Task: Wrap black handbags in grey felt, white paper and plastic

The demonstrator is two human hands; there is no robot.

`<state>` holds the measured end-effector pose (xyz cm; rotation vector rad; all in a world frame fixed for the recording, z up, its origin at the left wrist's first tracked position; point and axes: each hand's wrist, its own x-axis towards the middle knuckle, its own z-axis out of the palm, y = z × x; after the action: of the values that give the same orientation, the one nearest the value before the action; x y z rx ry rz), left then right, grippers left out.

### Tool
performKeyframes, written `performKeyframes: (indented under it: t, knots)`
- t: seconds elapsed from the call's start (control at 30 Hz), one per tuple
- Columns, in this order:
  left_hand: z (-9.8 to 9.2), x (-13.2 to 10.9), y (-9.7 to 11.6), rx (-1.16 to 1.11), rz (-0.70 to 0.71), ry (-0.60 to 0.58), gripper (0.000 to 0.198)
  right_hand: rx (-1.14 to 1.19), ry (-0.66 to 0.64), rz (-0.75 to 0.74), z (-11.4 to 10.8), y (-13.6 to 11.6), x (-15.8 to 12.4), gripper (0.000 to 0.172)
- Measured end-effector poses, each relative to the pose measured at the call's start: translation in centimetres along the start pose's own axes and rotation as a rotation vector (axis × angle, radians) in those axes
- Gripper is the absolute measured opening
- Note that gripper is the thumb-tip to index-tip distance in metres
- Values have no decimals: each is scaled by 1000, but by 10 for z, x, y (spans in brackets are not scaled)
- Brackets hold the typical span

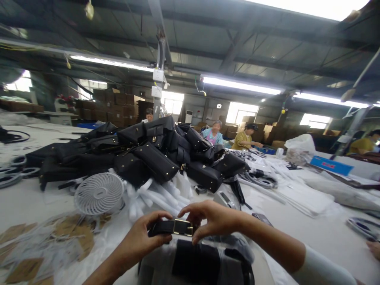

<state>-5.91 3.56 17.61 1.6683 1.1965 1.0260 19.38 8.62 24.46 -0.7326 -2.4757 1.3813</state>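
Both hands are on a black strap (162,227) with a gold rectangular buckle (183,228). My left hand (142,237) pinches the strap on the buckle's left side, thumb below and fingers above. My right hand (209,219) grips at the buckle's right end between thumb and fingers. Just under the hands is a black bag (197,261), partly covered by clear plastic and white wrapping; its lower part runs out of the picture. Where the strap continues behind my right fingers is hidden.
A heap of black bags (157,162) lies ahead. A grey fan (99,194) stands left, near brown cards (25,269) in plastic. White foam rolls (154,198) lie in front of the heap. A phone (261,218) is at right. Co-workers (214,134) sit beyond; another person's hand (374,249) shows far right.
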Motion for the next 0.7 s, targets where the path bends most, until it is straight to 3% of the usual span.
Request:
performKeyframes:
  t: [0.13,0.3,0.4,0.57,0.63,0.7]
  knots:
    - [2,-4,-2,-12,-27,42,25,-43,11,-2,-4,-1,-9,57]
    - [5,-9,-4,-6,-54,68,21,153,-27,66,-8,-2,-21,44]
    - [4,-13,-1,4,-74,72,21,155,27,108,-12,-1,-21,44]
    - [-10,-27,-5,-62,-91,17,51,115,26,133,-21,-5,-12,40]
    - [-18,-34,-13,-93,-105,-30,49,59,34,123,-23,-9,-9,39]
    - [-26,-40,-22,-102,-109,-57,45,-90,126,96,-22,-15,-5,38]
